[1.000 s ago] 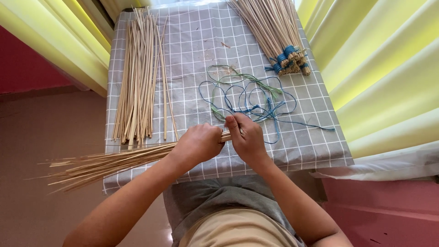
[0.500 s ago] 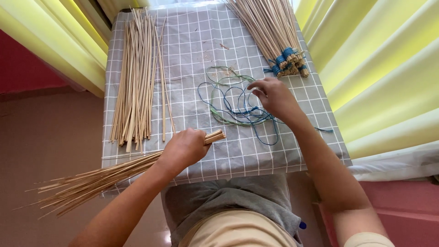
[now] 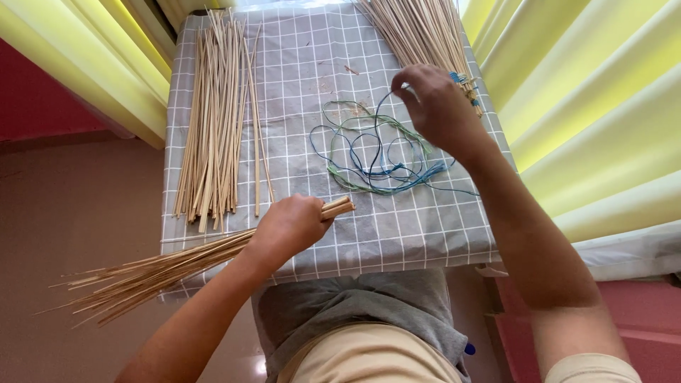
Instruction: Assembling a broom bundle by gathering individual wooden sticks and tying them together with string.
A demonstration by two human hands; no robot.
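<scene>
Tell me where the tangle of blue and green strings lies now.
In the head view, the tangle of blue and green strings lies mid-table, right of centre, just below the right hand.

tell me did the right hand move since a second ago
Yes. The right hand left the held stick bundle and went up the checked cloth to the blue string.

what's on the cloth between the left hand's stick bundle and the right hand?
In the head view, the tangle of blue and green strings lies on the checked cloth between the left hand gripping the stick bundle and the right hand.
</scene>
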